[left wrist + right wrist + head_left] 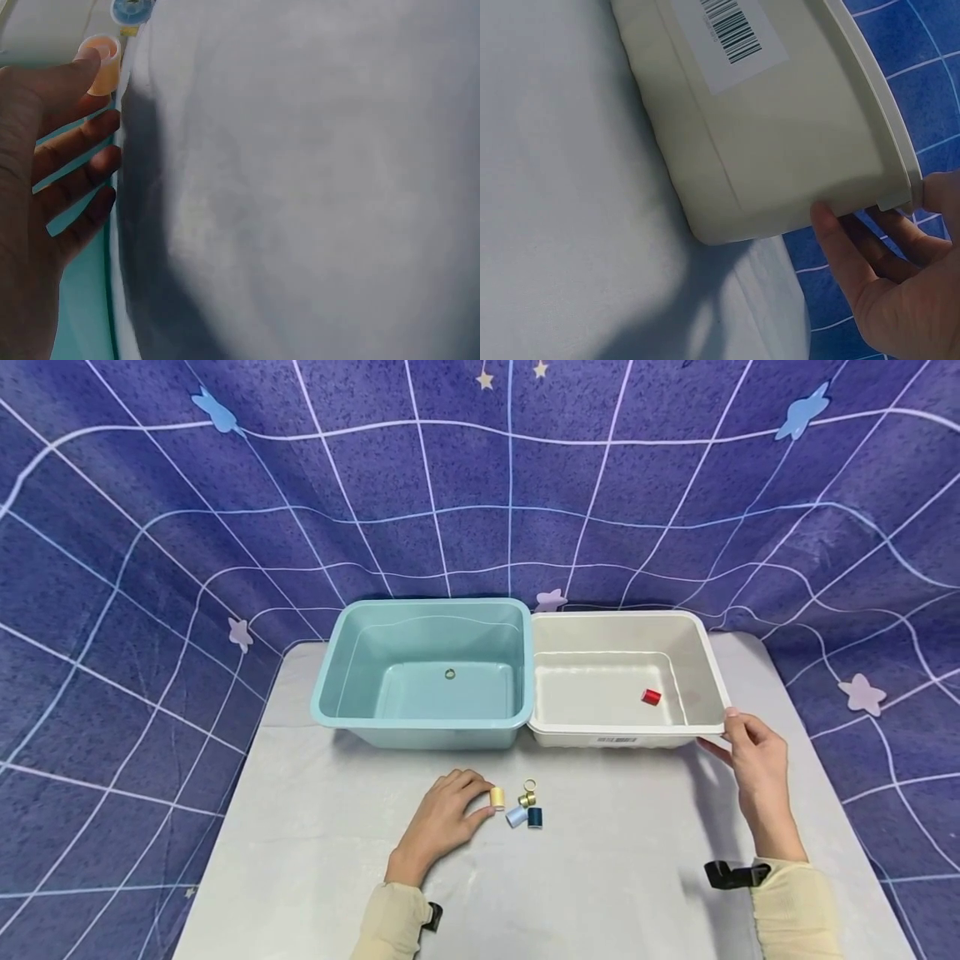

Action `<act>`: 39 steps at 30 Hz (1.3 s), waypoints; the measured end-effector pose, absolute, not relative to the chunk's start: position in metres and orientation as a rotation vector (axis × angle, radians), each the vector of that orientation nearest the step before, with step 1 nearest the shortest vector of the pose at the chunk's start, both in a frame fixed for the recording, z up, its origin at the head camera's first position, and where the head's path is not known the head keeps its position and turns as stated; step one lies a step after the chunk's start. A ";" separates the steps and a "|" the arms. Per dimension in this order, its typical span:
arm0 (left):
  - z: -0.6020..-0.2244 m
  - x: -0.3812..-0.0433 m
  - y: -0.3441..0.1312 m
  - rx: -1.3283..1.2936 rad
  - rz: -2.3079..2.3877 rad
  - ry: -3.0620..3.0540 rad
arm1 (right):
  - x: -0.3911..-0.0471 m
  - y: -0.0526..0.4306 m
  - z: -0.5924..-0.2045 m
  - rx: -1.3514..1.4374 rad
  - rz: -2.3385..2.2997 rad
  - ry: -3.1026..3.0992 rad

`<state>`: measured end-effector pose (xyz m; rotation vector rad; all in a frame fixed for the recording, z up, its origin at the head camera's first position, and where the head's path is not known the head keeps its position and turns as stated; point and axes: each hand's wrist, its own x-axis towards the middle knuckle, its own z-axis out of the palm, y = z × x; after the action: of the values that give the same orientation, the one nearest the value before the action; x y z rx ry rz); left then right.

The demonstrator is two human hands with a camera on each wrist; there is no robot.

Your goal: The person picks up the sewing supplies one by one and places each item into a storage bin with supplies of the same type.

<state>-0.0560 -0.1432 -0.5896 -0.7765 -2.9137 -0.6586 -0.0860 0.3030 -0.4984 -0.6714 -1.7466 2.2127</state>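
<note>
My left hand point(448, 814) pinches a yellow thread spool point(497, 798) between thumb and fingers, low over the table; the left wrist view shows the thumb against the spool's end. Just right of it lie a light blue spool point(517, 816), a dark teal spool point(535, 817), small gold pieces point(527, 799) and a gold ring point(530, 785). At the front right corner of the white bin point(622, 730), my right hand point(759, 764) holds the rim, fingertips against the outer wall. A red spool point(651, 697) lies inside that bin.
Left of the white bin, close against it, stands a light blue bin point(420, 723) with a small gold ring point(450, 674) on its floor. A pale cloth covers the table point(600, 860). Behind and beside it hangs a blue grid-patterned curtain point(465, 477).
</note>
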 end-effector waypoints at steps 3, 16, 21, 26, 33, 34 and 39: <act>-0.585 -0.056 -0.144 -0.783 -0.644 -2.894 | -0.086 0.303 -0.498 -0.662 2.211 -1.759; -0.539 -0.057 -0.126 -0.895 -0.663 -2.747 | -0.086 0.305 -0.500 -0.641 2.210 -1.773; -0.516 -0.056 -0.115 -0.965 -0.744 -2.674 | -0.086 0.306 -0.499 -0.626 2.208 -1.788; -0.496 -0.060 -0.103 -1.046 -0.811 -2.597 | -0.085 0.309 -0.497 -0.576 2.255 -1.791; -0.472 -0.071 -0.087 -1.149 -0.837 -2.522 | -0.084 0.319 -0.491 -0.465 2.402 -1.790; -0.469 -0.073 -0.085 -1.158 -0.844 -2.518 | -0.085 0.320 -0.489 -0.456 2.428 -1.779; -0.455 -0.082 -0.076 -1.187 -0.870 -2.524 | -0.086 0.324 -0.482 -0.441 2.530 -1.739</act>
<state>-0.0817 -0.0755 -0.4549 -1.1867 -2.5243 -0.8697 -0.0858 0.3239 -0.4816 -0.4409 -1.7392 2.5305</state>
